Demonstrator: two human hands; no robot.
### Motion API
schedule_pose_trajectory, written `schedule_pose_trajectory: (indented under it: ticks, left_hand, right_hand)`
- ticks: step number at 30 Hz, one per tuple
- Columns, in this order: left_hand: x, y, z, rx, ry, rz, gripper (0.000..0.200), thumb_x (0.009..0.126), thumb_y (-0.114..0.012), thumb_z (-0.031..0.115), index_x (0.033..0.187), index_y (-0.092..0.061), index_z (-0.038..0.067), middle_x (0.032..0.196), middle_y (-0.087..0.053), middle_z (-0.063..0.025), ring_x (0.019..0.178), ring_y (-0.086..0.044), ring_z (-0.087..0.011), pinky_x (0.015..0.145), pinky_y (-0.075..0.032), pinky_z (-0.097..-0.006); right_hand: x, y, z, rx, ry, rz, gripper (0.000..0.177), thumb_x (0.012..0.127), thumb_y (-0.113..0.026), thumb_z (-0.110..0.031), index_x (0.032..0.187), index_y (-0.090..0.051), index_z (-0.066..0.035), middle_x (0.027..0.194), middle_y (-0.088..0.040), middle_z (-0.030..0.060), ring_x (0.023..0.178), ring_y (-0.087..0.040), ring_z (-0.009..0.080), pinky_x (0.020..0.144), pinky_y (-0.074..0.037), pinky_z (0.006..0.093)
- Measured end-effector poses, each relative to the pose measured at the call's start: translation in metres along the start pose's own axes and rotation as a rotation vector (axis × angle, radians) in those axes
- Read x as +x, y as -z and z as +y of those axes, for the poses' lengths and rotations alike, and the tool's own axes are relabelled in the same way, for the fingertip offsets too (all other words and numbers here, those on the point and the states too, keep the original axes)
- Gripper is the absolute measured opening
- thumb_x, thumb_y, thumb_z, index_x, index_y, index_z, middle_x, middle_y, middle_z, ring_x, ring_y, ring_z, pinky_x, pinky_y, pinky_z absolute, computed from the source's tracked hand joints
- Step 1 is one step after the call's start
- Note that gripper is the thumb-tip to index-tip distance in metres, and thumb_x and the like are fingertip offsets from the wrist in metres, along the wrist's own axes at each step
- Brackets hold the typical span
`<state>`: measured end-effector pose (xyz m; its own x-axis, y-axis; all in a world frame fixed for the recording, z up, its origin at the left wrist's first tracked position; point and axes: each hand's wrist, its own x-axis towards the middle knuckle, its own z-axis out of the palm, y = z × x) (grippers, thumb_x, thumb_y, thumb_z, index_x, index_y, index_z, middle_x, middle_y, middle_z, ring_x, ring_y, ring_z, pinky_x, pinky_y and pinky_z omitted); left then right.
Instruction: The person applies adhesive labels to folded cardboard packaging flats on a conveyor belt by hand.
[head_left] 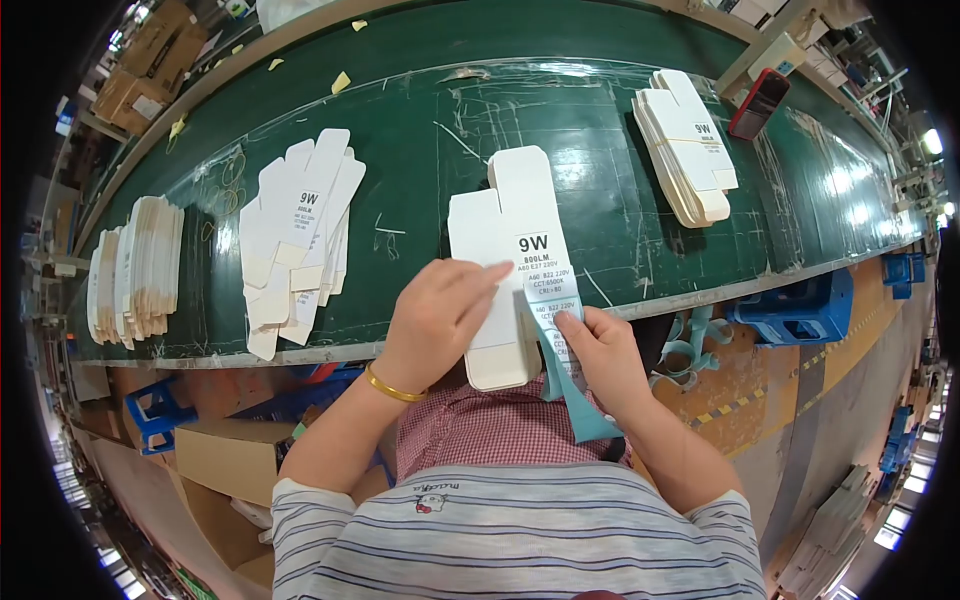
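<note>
A flat white carton (480, 250) printed "9W 800LM" lies in front of me at the table's near edge, on top of what looks like a small stack. My left hand (430, 318) rests over its left side. The index finger reaches to the print, the thumb is apart from it, and nothing shows between them. My right hand (605, 352) pinches a light blue strip of labels (592, 420) at the carton's right edge. White printed labels sit on this strip, and its upper end overlaps the carton just below the print. The strip's tail hangs over my lap.
Fanned white cartons (310, 205) lie to the left, with an upright row of cartons (150, 265) beyond. A banded carton stack (685, 145) and a red phone (760, 103) are at the right. Blue stools (800, 315) and an open cardboard box (225, 455) stand below the green table (420, 130).
</note>
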<state>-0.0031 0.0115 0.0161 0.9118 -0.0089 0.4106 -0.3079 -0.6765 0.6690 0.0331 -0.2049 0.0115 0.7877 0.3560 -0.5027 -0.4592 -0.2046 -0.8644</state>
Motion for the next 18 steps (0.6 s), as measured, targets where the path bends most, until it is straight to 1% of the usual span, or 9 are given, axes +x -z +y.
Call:
schedule_pose_trajectory:
  ticks: [1, 2, 3, 6, 7, 10, 13, 16, 18]
  left_hand:
    - [-0.002, 0.0, -0.001, 0.044, -0.044, -0.042, 0.032, 0.083, -0.064, 0.001, 0.114, -0.069, 0.004, 0.088, -0.063, -0.0096, 0.079, -0.06, -0.0225, 0.07, -0.05, -0.032]
    - [-0.004, 0.0, -0.003, 0.086, -0.088, -0.083, 0.033, 0.081, -0.065, 0.001, 0.113, -0.069, 0.004, 0.089, -0.062, -0.0093, 0.079, -0.059, -0.0239, 0.071, -0.05, -0.0328]
    - [-0.006, -0.004, -0.006, 0.079, -0.112, -0.089, 0.035, 0.077, -0.067, 0.001, 0.112, -0.07, 0.006, 0.089, -0.061, -0.0076, 0.078, -0.057, -0.0226, 0.069, -0.049, -0.0333]
    - [-0.004, -0.007, -0.01, 0.138, -0.174, -0.132, 0.036, 0.076, -0.067, -0.001, 0.111, -0.071, 0.006, 0.087, -0.059, -0.0066, 0.077, -0.056, -0.0219, 0.069, -0.047, -0.0335]
    - [-0.003, -0.007, -0.011, 0.131, -0.169, -0.137, 0.036, 0.076, -0.067, -0.001, 0.111, -0.071, 0.006, 0.086, -0.059, -0.0064, 0.077, -0.056, -0.0217, 0.069, -0.046, -0.0335]
    - [0.0, -0.009, -0.013, 0.121, -0.157, -0.153, 0.037, 0.075, -0.066, -0.002, 0.111, -0.071, 0.005, 0.084, -0.058, -0.0058, 0.076, -0.054, -0.0212, 0.069, -0.045, -0.0335]
    - [0.002, -0.011, -0.013, 0.121, -0.149, -0.162, 0.038, 0.074, -0.066, -0.002, 0.111, -0.07, 0.005, 0.083, -0.057, -0.0053, 0.075, -0.053, -0.0209, 0.069, -0.044, -0.0334]
    - [0.002, -0.011, -0.014, 0.113, -0.151, -0.157, 0.039, 0.074, -0.066, -0.002, 0.111, -0.07, 0.005, 0.083, -0.056, -0.0051, 0.074, -0.052, -0.0207, 0.069, -0.044, -0.0335]
    - [0.002, -0.012, -0.014, 0.108, -0.145, -0.158, 0.039, 0.073, -0.066, -0.002, 0.111, -0.07, 0.004, 0.083, -0.056, -0.0051, 0.074, -0.052, -0.0209, 0.069, -0.044, -0.0337]
  right_hand:
    - [0.003, -0.002, 0.001, 0.001, -0.031, -0.005, 0.025, 0.097, -0.06, -0.019, 0.099, -0.068, 0.005, 0.078, -0.064, -0.0005, 0.065, -0.052, 0.0025, 0.056, -0.043, 0.0208]
    - [0.003, -0.003, -0.002, 0.009, -0.062, -0.003, 0.026, 0.097, -0.059, -0.02, 0.1, -0.068, 0.005, 0.078, -0.064, 0.0006, 0.064, -0.053, 0.0032, 0.056, -0.043, 0.0217]
    - [0.001, -0.005, -0.01, 0.015, -0.091, -0.001, 0.027, 0.098, -0.058, -0.021, 0.1, -0.067, 0.005, 0.078, -0.065, 0.0017, 0.064, -0.053, 0.0039, 0.056, -0.044, 0.0226]
    - [0.002, -0.008, -0.019, 0.016, -0.13, 0.014, 0.029, 0.098, -0.058, -0.022, 0.101, -0.066, 0.006, 0.079, -0.066, 0.0034, 0.065, -0.055, 0.0048, 0.056, -0.045, 0.0229]
    - [0.003, -0.008, -0.019, 0.015, -0.134, 0.021, 0.029, 0.097, -0.058, -0.022, 0.101, -0.066, 0.006, 0.079, -0.066, 0.0036, 0.065, -0.055, 0.0049, 0.056, -0.045, 0.0227]
    - [0.008, -0.006, -0.013, 0.031, -0.191, 0.04, 0.024, 0.096, -0.06, -0.016, 0.1, -0.067, 0.007, 0.081, -0.067, 0.0026, 0.065, -0.056, 0.0034, 0.056, -0.045, 0.02]
    - [0.01, -0.006, -0.012, 0.087, -0.228, 0.046, 0.024, 0.097, -0.06, -0.016, 0.101, -0.067, 0.007, 0.082, -0.067, 0.0033, 0.065, -0.057, 0.0036, 0.056, -0.046, 0.0197]
    - [0.012, -0.005, -0.013, 0.027, -0.208, 0.033, 0.024, 0.097, -0.059, -0.016, 0.101, -0.066, 0.007, 0.082, -0.067, 0.0035, 0.065, -0.057, 0.0038, 0.056, -0.046, 0.0199]
    - [0.011, -0.007, -0.015, 0.018, -0.212, 0.042, 0.028, 0.096, -0.059, -0.02, 0.098, -0.067, 0.006, 0.079, -0.066, 0.0025, 0.064, -0.055, 0.0044, 0.056, -0.044, 0.0218]
